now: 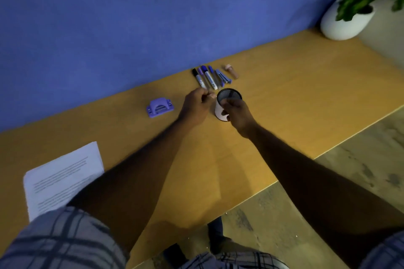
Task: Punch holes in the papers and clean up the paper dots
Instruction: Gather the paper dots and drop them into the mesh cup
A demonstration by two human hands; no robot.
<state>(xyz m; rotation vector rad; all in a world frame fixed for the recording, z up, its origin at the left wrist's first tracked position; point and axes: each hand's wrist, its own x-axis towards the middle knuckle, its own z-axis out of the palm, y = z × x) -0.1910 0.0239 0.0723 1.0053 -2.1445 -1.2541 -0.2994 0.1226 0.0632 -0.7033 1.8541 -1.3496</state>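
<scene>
A purple hole punch (pixel 160 107) sits on the wooden table (pixel 284 85), left of my hands. A stack of printed white papers (pixel 62 178) lies near the front left edge, partly under my left arm. My right hand (pixel 239 114) grips a round cup (pixel 227 100) with a dark mesh rim and a white lower part. My left hand (pixel 197 105) is just left of the cup's rim, fingers pinched together. What they pinch is too small to tell. No paper dots are visible.
A row of markers and pens (pixel 208 77) lies behind the cup, with a small blue stapler (pixel 224 76) and a pinkish tube (pixel 232 71) beside them. A white pot with a green plant (pixel 347 18) stands at the far right. A blue wall backs the table.
</scene>
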